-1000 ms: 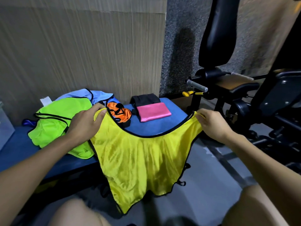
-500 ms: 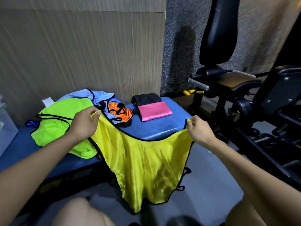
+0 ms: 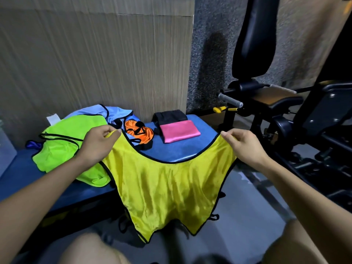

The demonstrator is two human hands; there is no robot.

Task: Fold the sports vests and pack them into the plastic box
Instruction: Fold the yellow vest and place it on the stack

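So right now the yellow vest is stretched out in the middle of the frame, hanging from its two shoulder straps. The left hand has one strap pinched between thumb and fingers at center left, and the right hand pinches the other strap at center right. Holding it by both straps like that lets the fabric drop flat and shake out its wrinkles, which I'd guess is the setup for a clean fold. The bottom hem hangs below the front edge of the blue surface, over the floor, so the vest isn't laid down yet.

Behind it there's a pile of unfolded stuff: a green vest at left, a light blue vest behind that, and an orange vest crumpled just right of the left hand. Toward upper center sit a pink vest and a black vest, already folded into neat rectangles, pink partly overlapping black. Looks like they're parked there out of the way.

At the far left edge there's a pale see-through thing that could be the plastic box, but I can't really tell. Gym equipment fills the right side.

Early days, I'd say: two folded, several to go, nothing packed.
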